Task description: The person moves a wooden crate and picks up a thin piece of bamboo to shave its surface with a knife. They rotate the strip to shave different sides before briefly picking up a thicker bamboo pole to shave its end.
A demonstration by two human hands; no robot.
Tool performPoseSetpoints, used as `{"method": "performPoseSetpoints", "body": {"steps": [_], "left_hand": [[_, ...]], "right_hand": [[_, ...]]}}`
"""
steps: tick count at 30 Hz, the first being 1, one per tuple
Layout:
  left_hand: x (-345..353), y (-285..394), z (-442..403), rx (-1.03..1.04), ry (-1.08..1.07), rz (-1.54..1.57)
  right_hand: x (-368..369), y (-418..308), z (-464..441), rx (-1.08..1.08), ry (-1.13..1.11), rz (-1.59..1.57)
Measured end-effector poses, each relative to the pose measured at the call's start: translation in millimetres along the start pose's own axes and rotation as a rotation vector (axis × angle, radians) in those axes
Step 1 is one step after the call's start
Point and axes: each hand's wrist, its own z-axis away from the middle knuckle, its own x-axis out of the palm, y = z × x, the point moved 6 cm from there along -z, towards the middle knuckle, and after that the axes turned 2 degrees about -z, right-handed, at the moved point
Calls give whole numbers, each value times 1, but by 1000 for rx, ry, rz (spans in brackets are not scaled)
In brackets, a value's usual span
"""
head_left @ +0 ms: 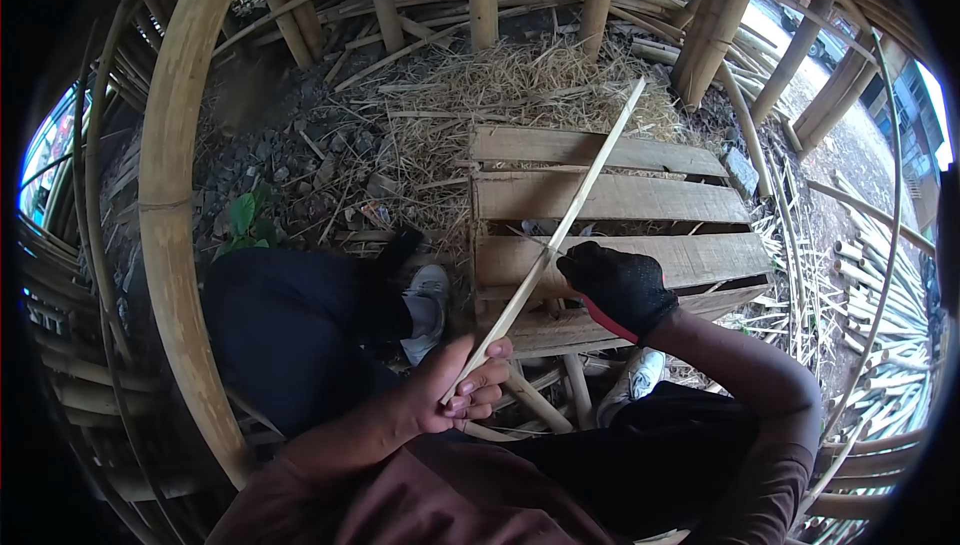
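Observation:
My bare left hand (462, 385) is wrapped round the lower end of a long, pale bamboo strip (575, 207). The strip slants up and away to the right, over a low slatted wooden crate (610, 195). On my right hand (617, 290) is a black glove with red at the cuff side; its fingers are closed close beside the strip's middle. A thin dark sliver shows across the strip near those fingers, too fine to tell whether it is a blade or a shaving. What lies inside the gloved fist is hidden.
A thick bamboo pole (168, 195) rises close on my left. Dry shavings (540, 80) and rubble cover the ground beyond the crate. Upright bamboo posts (483, 5) stand at the back. Many cut bamboo pieces (890, 315) are piled at the right. Another person's dark-clothed leg (290, 315) is at left.

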Motion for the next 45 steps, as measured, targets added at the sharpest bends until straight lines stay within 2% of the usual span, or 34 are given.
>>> {"method": "performPoseSetpoints", "body": {"steps": [2, 6, 9, 11, 12, 14, 17, 21, 25, 29, 31, 32, 35, 39, 41, 42, 45], "left_hand": [[-3, 0, -2, 5, -1, -4], [-6, 3, -8, 7, -16, -47], [-6, 8, -6, 18, 38, -105], [-8, 8, -6, 19, 44, -113], [-10, 6, -5, 19, 50, -108], [-6, 5, -4, 13, 59, -93], [2, 0, -4, 3, 85, -78], [14, 3, -10, 10, 80, -137], [2, 14, -13, 28, 69, -127], [-8, 19, -10, 13, 114, -200], [-11, 16, -11, 4, 114, -186], [-13, 15, -12, -5, 94, -155], [-24, 18, -12, 3, 100, -165], [-34, 27, -12, -8, 72, -173], [-36, 28, -11, -19, 61, -164], [-36, 27, -10, -24, 61, -144], [-32, 29, -11, -12, 59, -135]], "right_hand": [[4, 2, 3, -57, 92, 27], [11, 5, 1, -15, 32, 79], [13, 5, -2, 109, 12, 101], [8, 13, -2, 332, 167, -138], [9, 13, -3, 339, 169, -140], [8, 3, -10, 118, 164, -120], [7, -1, -7, 49, 153, 20], [5, 16, 2, 208, 247, -200], [-2, 16, -5, 166, 253, -171], [-10, 15, -36, 158, 41, -178], [-6, 3, -50, -28, -35, -205], [3, 4, -48, -150, 109, -236], [13, 7, -53, -274, 142, -207], [13, 7, -63, -265, 85, -211], [12, 2, -68, -274, 34, -98], [13, 2, -69, -311, 105, -138], [12, 3, -67, -250, 80, -118]]}}
